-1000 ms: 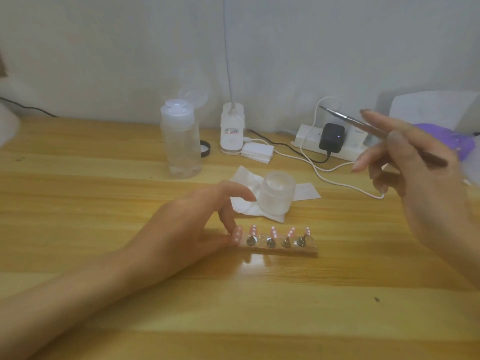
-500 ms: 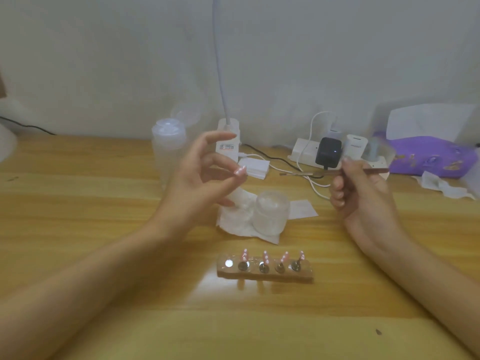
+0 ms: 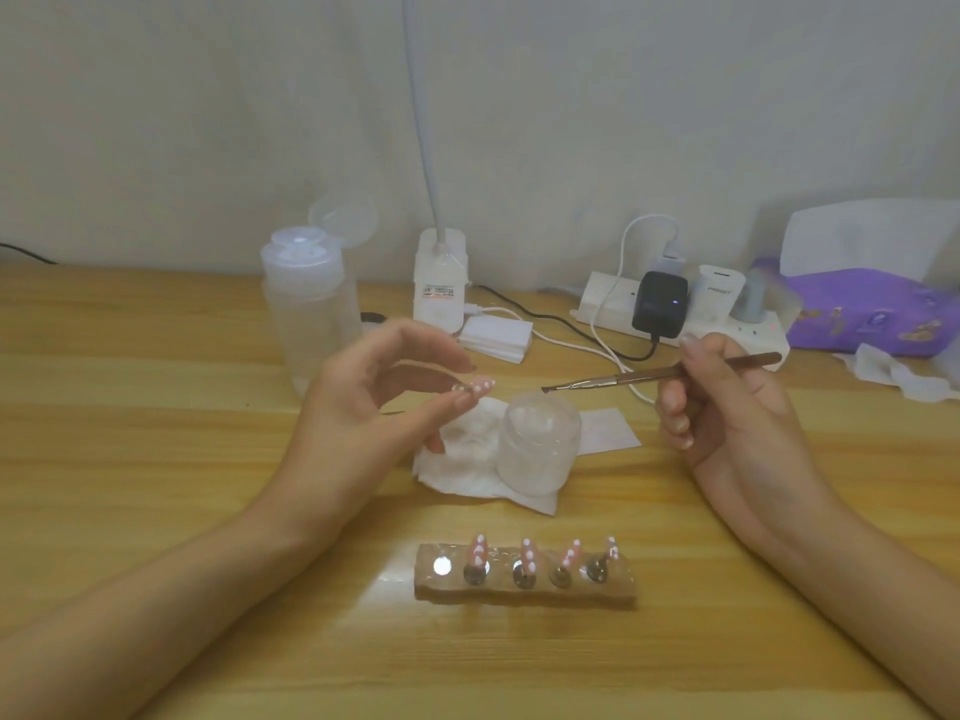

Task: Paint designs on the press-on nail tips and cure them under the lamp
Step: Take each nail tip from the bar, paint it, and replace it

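Near edge: open tabletop (image 3: 234, 641) on both sides of nail holder (image 3: 524, 589).
Centre: jar (image 3: 537, 449) standing on tissue (image 3: 457, 472).
Rear: bottle (image 3: 309, 314), lamp base (image 3: 440, 288) and power strip (image 3: 605, 304) line the wall.

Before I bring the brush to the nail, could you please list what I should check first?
1. Nail tip pinched in the left hand: ok.
2. Brush gripped in the right hand, bristles pointing toward the nail tip: ok.
3. Bristles touching the nail tip: not ok, there is a gap between them.
4. Paint on the bristles: cannot tell.
5. Free slot in the holder for putting the nail tip back: ok, its left end slot is empty.
6. Jar open or closed: cannot tell.
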Demonstrator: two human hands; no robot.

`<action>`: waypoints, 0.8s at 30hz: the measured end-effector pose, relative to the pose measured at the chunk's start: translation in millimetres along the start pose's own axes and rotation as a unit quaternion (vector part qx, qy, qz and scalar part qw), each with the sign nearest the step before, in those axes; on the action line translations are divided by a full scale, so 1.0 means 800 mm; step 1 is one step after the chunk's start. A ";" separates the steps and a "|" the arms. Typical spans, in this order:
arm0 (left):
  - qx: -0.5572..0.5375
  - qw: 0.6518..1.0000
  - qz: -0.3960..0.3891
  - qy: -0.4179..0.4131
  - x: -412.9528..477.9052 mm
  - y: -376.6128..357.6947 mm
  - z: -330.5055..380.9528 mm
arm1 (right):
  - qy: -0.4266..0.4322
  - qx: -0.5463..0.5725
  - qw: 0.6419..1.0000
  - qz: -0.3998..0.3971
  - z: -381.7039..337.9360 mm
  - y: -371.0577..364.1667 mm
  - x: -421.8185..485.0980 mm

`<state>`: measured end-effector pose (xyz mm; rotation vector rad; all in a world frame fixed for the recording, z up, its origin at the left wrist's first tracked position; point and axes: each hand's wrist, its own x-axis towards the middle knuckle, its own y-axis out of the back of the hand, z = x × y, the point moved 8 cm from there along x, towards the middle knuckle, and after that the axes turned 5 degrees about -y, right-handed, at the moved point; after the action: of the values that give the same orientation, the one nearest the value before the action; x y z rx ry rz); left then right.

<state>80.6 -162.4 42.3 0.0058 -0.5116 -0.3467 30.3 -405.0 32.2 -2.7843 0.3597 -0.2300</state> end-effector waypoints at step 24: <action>0.122 0.990 -0.061 -0.031 -0.002 -0.018 0.005 | 0.020 -0.026 0.998 -0.050 -0.001 -0.024 -0.013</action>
<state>72.4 -175.3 43.8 0.2638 -0.6146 -0.4022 24.4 -384.4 38.2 -2.8564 0.2411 -0.3050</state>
